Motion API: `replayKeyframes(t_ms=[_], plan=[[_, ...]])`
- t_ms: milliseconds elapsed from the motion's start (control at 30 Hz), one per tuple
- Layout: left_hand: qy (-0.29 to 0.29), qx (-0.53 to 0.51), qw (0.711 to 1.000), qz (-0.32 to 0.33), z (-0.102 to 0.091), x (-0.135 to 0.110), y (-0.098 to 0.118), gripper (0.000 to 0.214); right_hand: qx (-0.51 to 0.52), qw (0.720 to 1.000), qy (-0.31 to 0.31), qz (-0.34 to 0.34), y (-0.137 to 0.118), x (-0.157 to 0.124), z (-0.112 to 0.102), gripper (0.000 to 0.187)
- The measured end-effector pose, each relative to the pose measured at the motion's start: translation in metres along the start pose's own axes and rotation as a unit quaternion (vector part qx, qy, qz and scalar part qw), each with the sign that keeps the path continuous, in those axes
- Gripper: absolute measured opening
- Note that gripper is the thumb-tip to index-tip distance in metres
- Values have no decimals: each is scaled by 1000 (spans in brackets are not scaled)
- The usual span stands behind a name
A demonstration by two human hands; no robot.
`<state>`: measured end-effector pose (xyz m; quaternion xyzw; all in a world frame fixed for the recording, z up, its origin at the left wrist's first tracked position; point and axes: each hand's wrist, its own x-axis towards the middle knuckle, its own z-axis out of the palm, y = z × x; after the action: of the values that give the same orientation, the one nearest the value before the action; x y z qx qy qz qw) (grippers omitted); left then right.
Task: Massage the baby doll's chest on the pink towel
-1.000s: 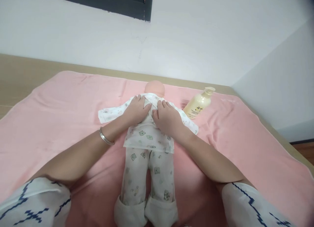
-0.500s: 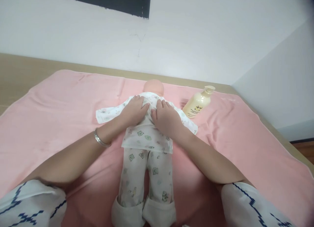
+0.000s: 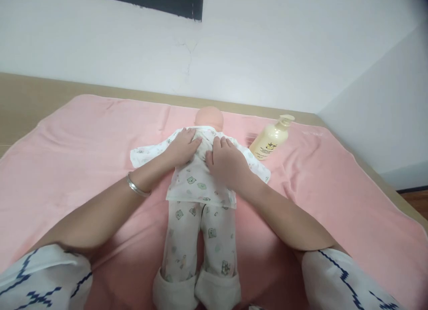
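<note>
A baby doll (image 3: 209,118) lies on a pink blanket, its bald head at the far end and its face out of sight. It wears a white printed top (image 3: 194,183) and matching trousers (image 3: 214,238) with wide white cuffs at the feet. My left hand (image 3: 183,147) rests flat on the upper left of the top, fingers stretched toward the doll's shoulder. Opposite it, my right hand (image 3: 227,160) lies on the upper right, fingers extended and thumb toward the middle. Between the two hands the cloth is wrinkled.
A pale yellow pump bottle (image 3: 269,142) stands tilted on the pink blanket (image 3: 100,136) beside the doll's right-hand sleeve. Behind runs the wooden surface's edge (image 3: 40,84) against a white wall (image 3: 250,55). A dark frame (image 3: 174,4) is set in the wall at the top.
My left hand has shifted slightly, and the cloth between my hands looks a little more bunched. The doll and bottle stay in place.
</note>
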<state>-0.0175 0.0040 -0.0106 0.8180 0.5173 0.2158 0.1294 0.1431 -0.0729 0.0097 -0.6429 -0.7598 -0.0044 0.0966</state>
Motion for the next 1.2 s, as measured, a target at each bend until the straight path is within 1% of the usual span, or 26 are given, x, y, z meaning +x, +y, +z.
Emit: replayKeyframes(t_ms=[33,100,200,267,300,367,500,567,633,700,767,833,900,1033,1100,1200], plan=[[-1,-5,1000,-6,2,3,-3,56,-5,1000,1,-8,-3,-4,-2,68],[-13,-12,1000,-2,3,-1,-2,57,9,1000,-13,-5,-3,-3,-7,65],[-24,-6,998,51,-1,-19,14,52,61,995,-72,21,10,14,-16,64],[-39,-4,997,62,-6,-28,24,52,72,992,-97,29,18,26,-16,70],[-43,-4,998,55,-8,-29,27,53,67,993,-97,31,20,28,-15,72],[-46,-6,998,33,-11,-24,26,53,48,995,-80,31,17,24,-10,74],[-39,-20,999,-14,-7,-3,10,49,22,999,-33,-18,1,-1,0,73],[-27,-20,999,-9,-4,-2,7,50,32,999,-24,-35,-1,-4,2,72],[-26,1,999,23,-3,-10,14,51,48,998,-34,-28,5,5,2,70],[-37,19,998,38,-6,-26,28,55,57,997,-53,-15,18,22,0,69],[-56,13,998,15,-12,-40,42,62,55,996,-65,-3,29,38,-1,68],[-75,-2,997,-13,-17,-45,49,62,44,997,-67,2,34,43,-2,69],[-75,-18,996,-33,-20,-39,47,55,29,998,-64,-2,29,36,-2,70],[-55,-37,996,-57,-17,-12,24,38,-14,998,-47,-41,7,4,-4,71],[-42,-27,998,-30,-12,-6,16,36,-18,998,-37,-49,2,-2,-8,69],[-22,12,998,60,-6,-16,16,39,30,998,-60,-21,9,12,-13,63]])
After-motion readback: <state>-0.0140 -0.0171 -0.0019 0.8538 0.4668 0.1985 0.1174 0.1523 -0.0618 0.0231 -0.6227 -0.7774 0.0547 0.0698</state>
